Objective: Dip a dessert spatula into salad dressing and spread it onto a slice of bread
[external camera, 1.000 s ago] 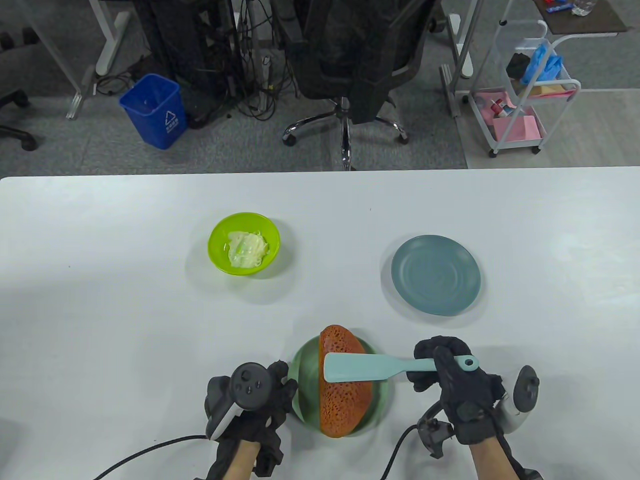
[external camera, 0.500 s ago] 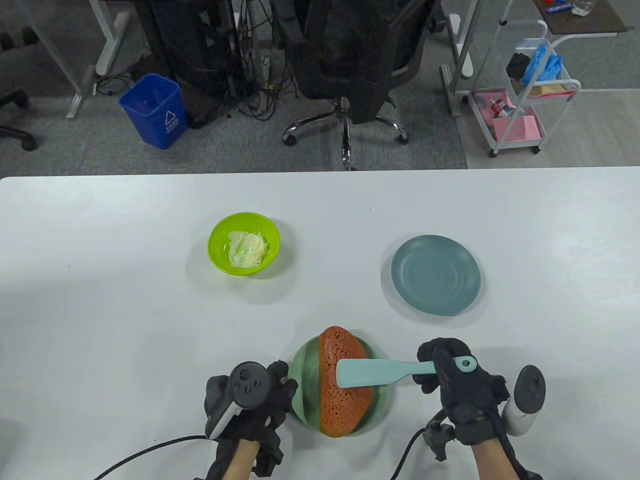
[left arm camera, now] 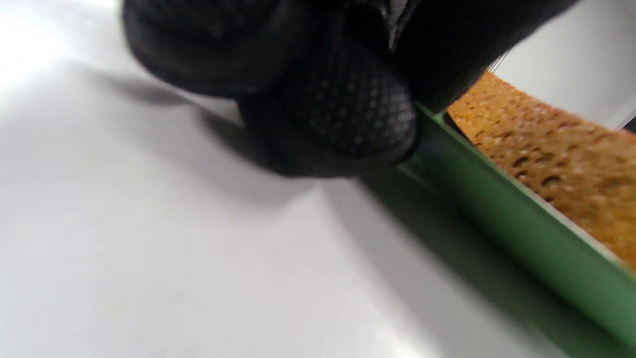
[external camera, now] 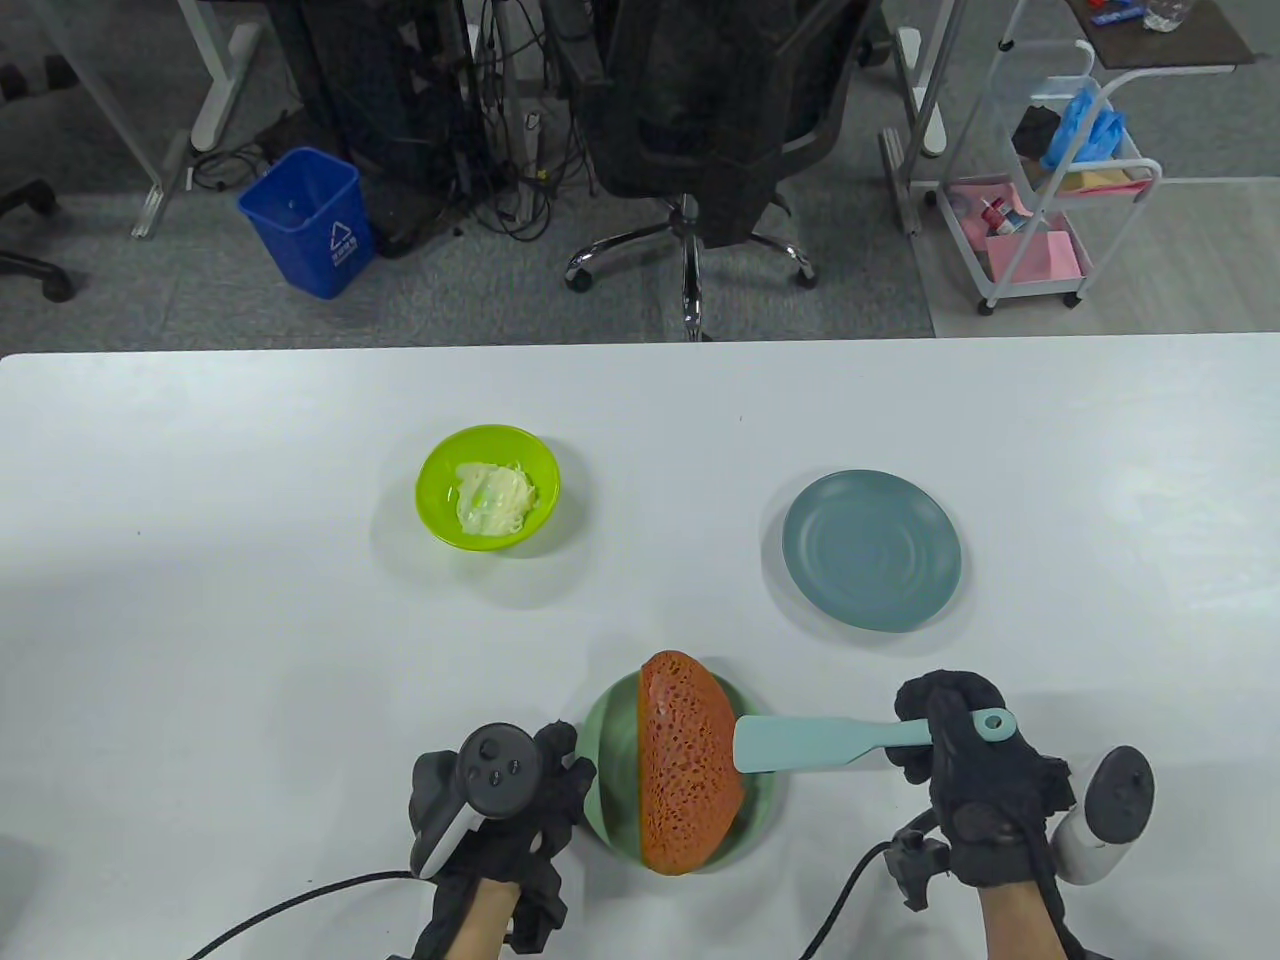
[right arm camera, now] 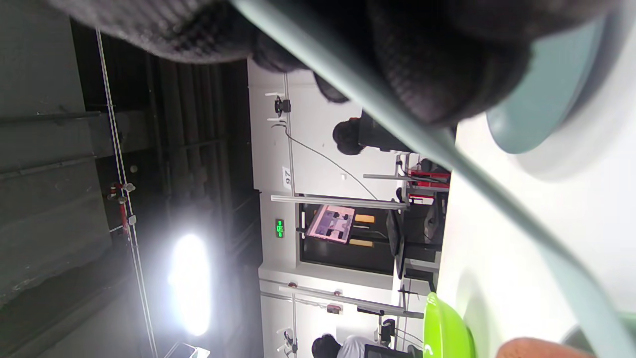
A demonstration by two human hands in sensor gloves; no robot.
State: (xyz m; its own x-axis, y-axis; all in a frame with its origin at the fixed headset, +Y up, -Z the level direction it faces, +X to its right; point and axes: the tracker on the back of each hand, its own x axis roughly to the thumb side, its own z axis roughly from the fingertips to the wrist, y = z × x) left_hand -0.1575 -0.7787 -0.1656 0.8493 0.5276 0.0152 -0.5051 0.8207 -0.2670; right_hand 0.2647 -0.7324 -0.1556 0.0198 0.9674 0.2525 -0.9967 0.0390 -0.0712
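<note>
On the white table [external camera: 200, 560] beyond your hands, a lime-green bowl [external camera: 489, 487] is sitting to the left, holding a pale mound of salad dressing [external camera: 492, 498]. A grey-blue plate [external camera: 871, 550] is lying to the right, well apart from the bowl, with nothing on it. Past the far table edge, a black office chair [external camera: 700, 120], a blue bin [external camera: 305, 220] and a white cart [external camera: 1060, 180] are standing on the floor. Nothing is lying between the bowl and the green plate [external camera: 600, 740] near you.

The bread slice [external camera: 688, 765] is lying on that green plate, its orange-brown porous face turned up, covering the plate's right part and reaching past its far rim. Your left hand [external camera: 500, 800] is resting at the plate's left edge; in the left wrist view a gloved fingertip [left arm camera: 348, 114] is pressing against the green rim [left arm camera: 497, 209]. Whether those fingers are curling round the rim, you cannot tell from these pictures.

Your right hand [external camera: 970, 770] is gripping the handle of the dessert spatula [external camera: 830, 742], fingers wrapped around it near the end with the hanging hole. The spatula is lying roughly level, pointing left, its flat blade overlapping only the right edge of the bread and the plate rim. Whether any dressing is clinging to the blade is not visible. In the right wrist view the handle [right arm camera: 447, 164] is running diagonally under your clenched fingers [right arm camera: 437, 64].
</note>
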